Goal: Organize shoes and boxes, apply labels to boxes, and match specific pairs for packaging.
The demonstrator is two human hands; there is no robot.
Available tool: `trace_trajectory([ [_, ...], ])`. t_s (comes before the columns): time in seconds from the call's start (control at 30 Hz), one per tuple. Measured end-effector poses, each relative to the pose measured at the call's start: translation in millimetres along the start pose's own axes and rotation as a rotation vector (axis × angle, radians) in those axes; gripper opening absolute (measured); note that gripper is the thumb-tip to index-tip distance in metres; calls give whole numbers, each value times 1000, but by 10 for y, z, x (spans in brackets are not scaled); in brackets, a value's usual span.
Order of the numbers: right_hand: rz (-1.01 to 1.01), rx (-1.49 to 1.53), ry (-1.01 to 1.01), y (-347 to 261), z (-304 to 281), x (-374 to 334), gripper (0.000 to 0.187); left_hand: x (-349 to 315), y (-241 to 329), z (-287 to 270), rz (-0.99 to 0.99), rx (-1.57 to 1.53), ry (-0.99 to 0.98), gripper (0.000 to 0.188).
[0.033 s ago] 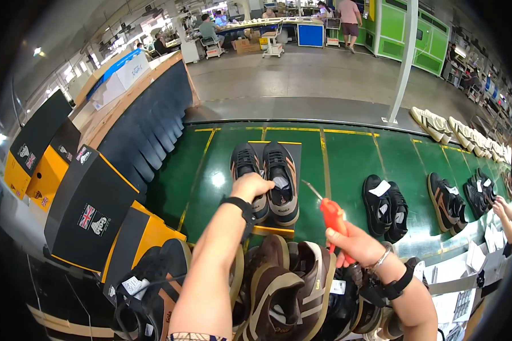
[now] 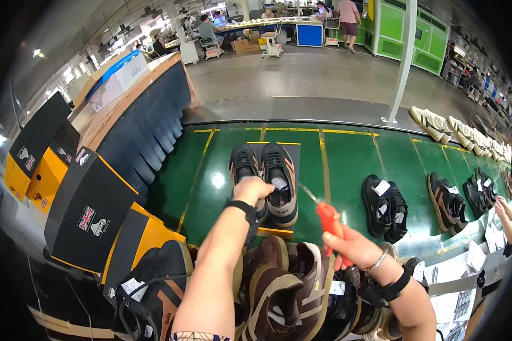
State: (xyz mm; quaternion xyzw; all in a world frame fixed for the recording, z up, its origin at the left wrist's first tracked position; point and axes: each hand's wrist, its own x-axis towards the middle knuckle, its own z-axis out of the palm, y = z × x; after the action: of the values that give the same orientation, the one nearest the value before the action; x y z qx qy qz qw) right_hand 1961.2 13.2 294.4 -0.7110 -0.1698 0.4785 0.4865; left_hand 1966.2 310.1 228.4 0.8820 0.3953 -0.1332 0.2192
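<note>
A pair of black shoes with tan stripes stands on a dark board with yellow ends on the green conveyor belt. My left hand [image 2: 251, 189] is closed on the left black shoe [image 2: 244, 159] near its collar, its thumb reaching toward the right black shoe [image 2: 279, 176]; the other fingers are partly hidden. In my right hand [image 2: 351, 245] is a red-handled tool [image 2: 330, 218] with a thin metal tip. That tip is close to the right shoe's outer side, and I cannot tell whether it touches.
Below my arms, brown shoes [image 2: 313, 278] and other dark shoes crowd the near edge. Open black-and-yellow shoeboxes [image 2: 91, 210] stand at left. Further right along the belt [image 2: 338, 153] are more black shoes [image 2: 384, 207] and a co-worker's hands [image 2: 503, 210]. A white post [image 2: 403, 68] rises beyond.
My right hand and the red-handled tool have shifted slightly left, bringing the tip a little nearer the right shoe. My left hand stays on the left shoe.
</note>
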Motion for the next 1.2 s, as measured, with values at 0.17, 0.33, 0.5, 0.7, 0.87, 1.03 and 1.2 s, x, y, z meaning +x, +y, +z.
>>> trace_trajectory([
  [0.17,-9,-68,24,161,19,-18,46,-79,178,260,-76,91,119,29],
  [0.33,9,-28,-93,166,-118,-92,50,-149,-41,98,258,281,267,32],
  [0.5,-147,101,259,-22,-71,-159,40,-344,-69,-221,649,535,522,23],
  [0.7,-245,70,234,-191,-40,-370,40,-546,-140,-669,929,760,874,10],
  [0.87,-260,-66,183,-217,-48,-428,37,-722,-146,-802,927,762,914,11],
  [1.03,-303,-91,251,-560,16,-461,40,-829,-226,-822,1050,798,1009,11],
  [1.2,-407,171,451,-838,-151,-308,42,-944,-196,-831,1046,809,1019,14],
])
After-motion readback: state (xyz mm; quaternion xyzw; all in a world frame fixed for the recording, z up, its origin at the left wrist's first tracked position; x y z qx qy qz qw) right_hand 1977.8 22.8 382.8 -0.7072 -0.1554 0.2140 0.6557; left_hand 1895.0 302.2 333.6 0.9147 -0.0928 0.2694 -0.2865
